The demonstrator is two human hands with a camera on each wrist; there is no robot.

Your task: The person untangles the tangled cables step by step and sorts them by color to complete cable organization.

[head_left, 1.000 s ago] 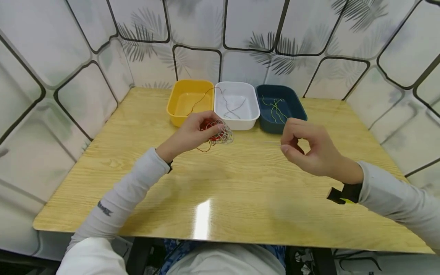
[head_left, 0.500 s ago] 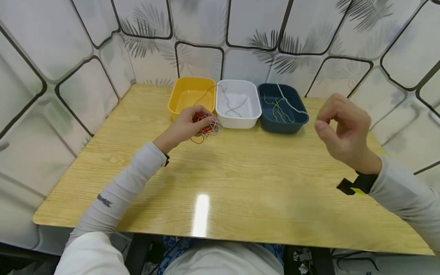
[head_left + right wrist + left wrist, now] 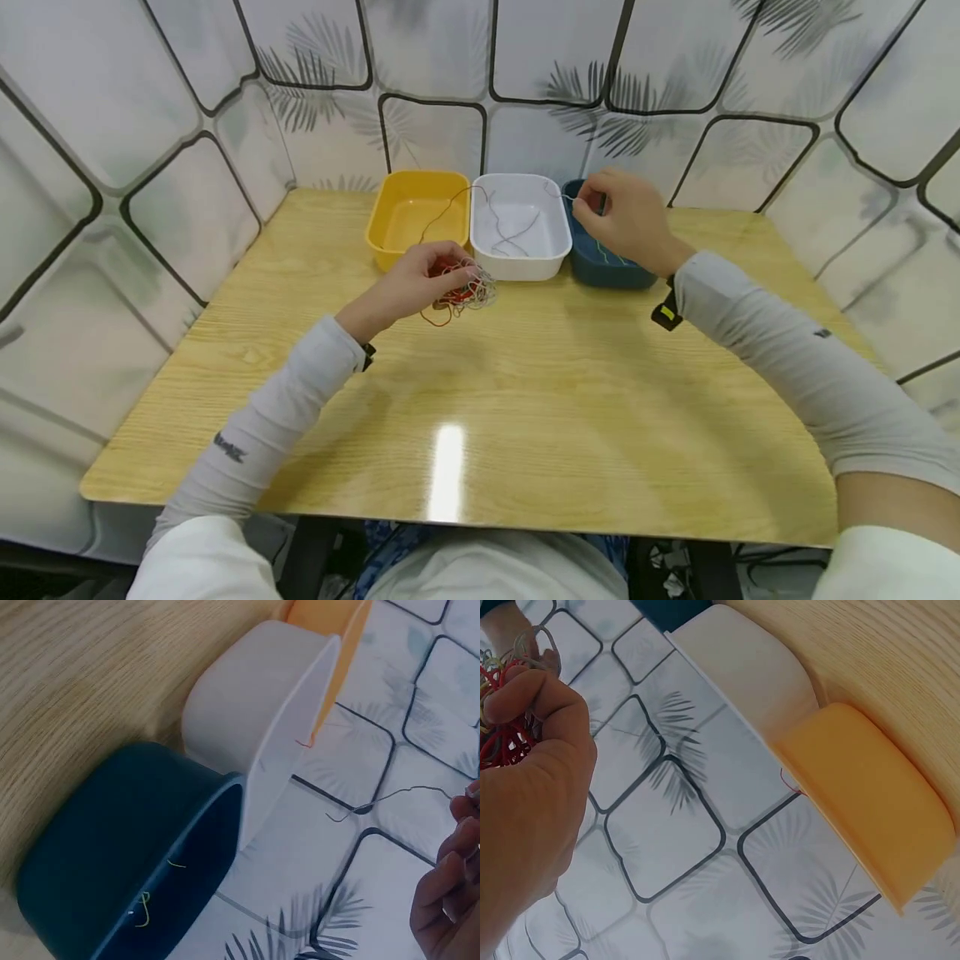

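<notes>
My left hand grips a tangled bundle of red and whitish strings over the table, in front of the white bin. A reddish loop hangs below the fingers. My right hand is raised over the dark blue bin and pinches one thin pale string. Its free end reaches left over the white bin's edge in the head view. Thin grey strings lie in the white bin. Yellow-green strings show in the blue bin, partly hidden by my right hand in the head view.
A yellow bin stands left of the white one, all three in a row at the table's back. A thin reddish string runs from the yellow bin over to the white bin's rim. Behind rises a patterned wall.
My right hand swung out to the right, drawing a pale string across the blue bin, then came back left over that bin, still pinching it. My left hand shifted slightly, keeping the bundle.
</notes>
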